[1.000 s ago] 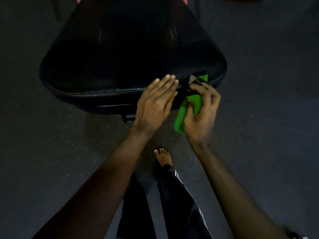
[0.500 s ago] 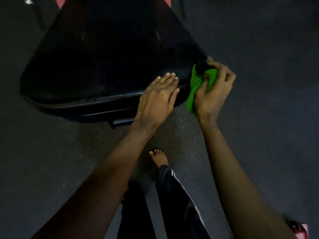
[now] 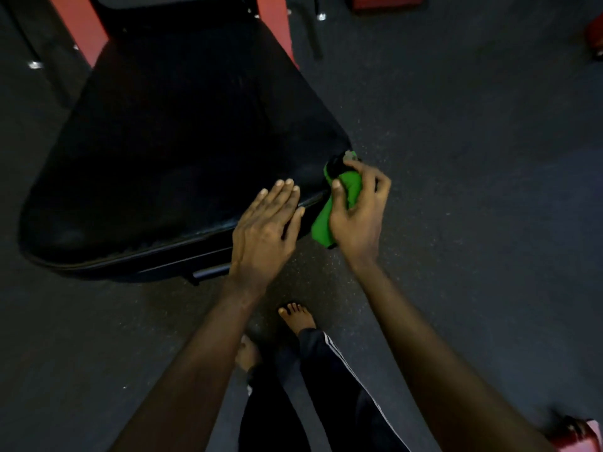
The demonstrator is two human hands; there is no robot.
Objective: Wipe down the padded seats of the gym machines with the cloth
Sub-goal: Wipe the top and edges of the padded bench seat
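One seat (image 3: 169, 151), one cloth (image 3: 329, 216): left hand (image 3: 264, 230) flat on the seat edge, right hand (image 3: 359, 210) beside it clutching the cloth.

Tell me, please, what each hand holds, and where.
Right hand grips the green cloth round its bunched middle; left hand rests flat on the seat, holding nothing.

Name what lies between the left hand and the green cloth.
Head view: only a strip of the black seat, its front edge, separates the left hand from the cloth gripped by the right hand.
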